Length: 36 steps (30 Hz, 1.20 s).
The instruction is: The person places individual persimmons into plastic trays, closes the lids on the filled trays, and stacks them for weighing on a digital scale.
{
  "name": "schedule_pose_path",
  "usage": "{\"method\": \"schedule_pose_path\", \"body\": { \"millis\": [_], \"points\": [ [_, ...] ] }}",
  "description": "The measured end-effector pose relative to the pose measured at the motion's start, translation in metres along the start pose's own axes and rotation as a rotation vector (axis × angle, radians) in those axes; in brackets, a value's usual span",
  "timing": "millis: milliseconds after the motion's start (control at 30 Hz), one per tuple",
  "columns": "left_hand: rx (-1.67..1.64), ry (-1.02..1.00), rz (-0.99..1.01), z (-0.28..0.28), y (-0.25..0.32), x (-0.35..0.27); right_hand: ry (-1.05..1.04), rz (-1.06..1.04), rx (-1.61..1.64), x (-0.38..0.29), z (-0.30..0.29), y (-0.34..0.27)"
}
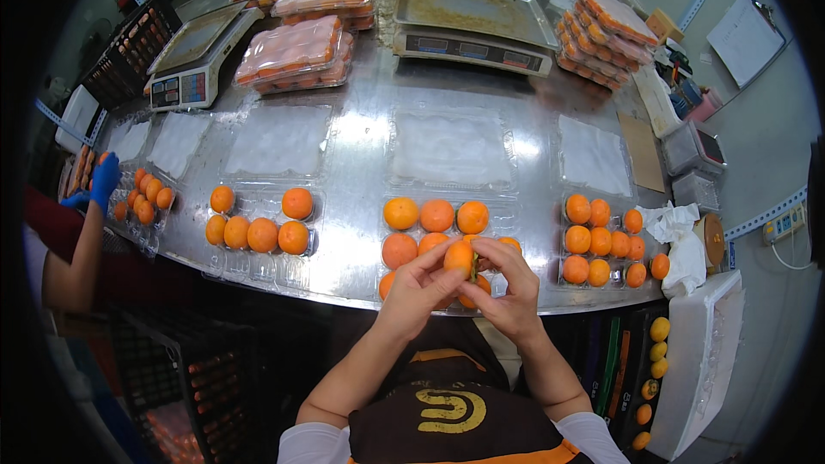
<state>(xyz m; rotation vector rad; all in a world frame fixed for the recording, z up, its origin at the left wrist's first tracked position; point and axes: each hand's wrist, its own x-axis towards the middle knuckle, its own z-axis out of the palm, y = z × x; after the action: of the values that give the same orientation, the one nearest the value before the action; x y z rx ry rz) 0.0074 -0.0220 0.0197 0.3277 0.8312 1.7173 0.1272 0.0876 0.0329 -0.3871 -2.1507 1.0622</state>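
Between the fingertips of my left hand [419, 287] is an orange persimmon [458, 258], tilted so that its green calyx faces right. My right hand [512, 283] touches it at the calyx side, with thumb and fingers curved around that edge. Both hands are above an open clear plastic tray [509, 206] that holds rows of persimmons, partly hidden by my hands. Behind this tray lies its flat lid, lined with a white sheet [451, 148].
Other part-filled persimmon trays [264, 267] [580, 251] stand left and right. Weighing scales [474, 55] and stacked full packs [290, 51] line the back. A co-worker's blue-gloved hand [105, 180] is at far left. A white foam box [699, 361] stands right, near crumpled paper [686, 258].
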Motion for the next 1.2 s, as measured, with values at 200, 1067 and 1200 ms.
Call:
{"method": "schedule_pose_path", "body": {
  "millis": [200,1067,1200],
  "points": [
    [0.132,-0.071,0.153,0.001,-0.001,-0.001,0.008,-0.154,-0.115,0.002,0.0,-0.002],
    [0.284,-0.149,0.194,-0.017,0.009,-0.02,-0.048,-0.167,0.004,-0.009,0.009,0.007],
    [0.414,-0.12,0.181,-0.019,0.022,-0.032,-0.074,0.161,0.378,-0.026,0.017,0.006]
  ]
}}
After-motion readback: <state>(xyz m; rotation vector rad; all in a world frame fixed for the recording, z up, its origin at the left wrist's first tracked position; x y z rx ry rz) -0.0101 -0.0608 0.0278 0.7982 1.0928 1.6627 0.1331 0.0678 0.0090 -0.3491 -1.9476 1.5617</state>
